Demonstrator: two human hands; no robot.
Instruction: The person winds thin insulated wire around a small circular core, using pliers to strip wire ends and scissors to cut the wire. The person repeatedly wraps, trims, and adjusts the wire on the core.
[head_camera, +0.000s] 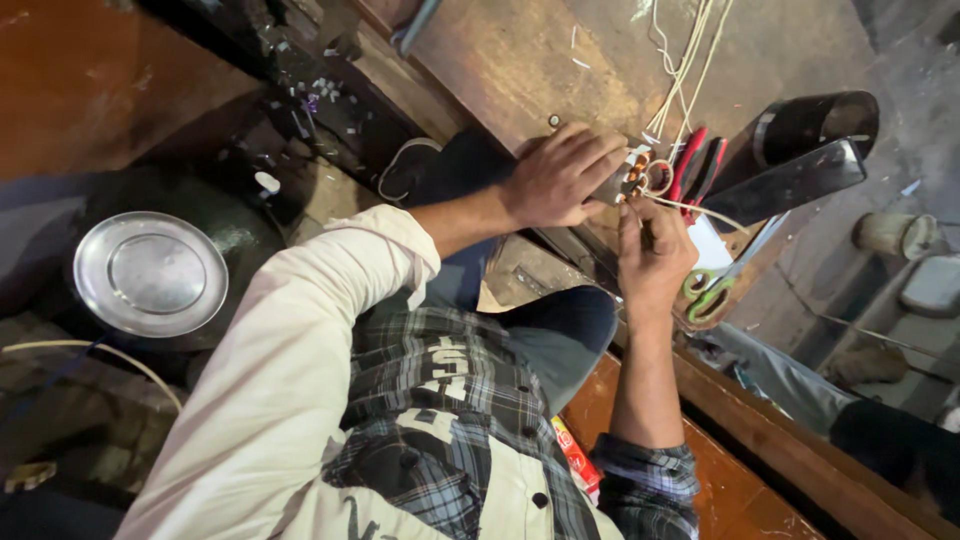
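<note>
Left hand (560, 178) curled over copper-wound coil (632, 175) — right hand (652, 250) pinching its wire (690, 206).

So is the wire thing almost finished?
Partly. Copper windings already show on the small coil part. The left hand steadies it while the right hand works a pale wire into it. Long loose wires trail away untrimmed; scissors lie unused.
</note>
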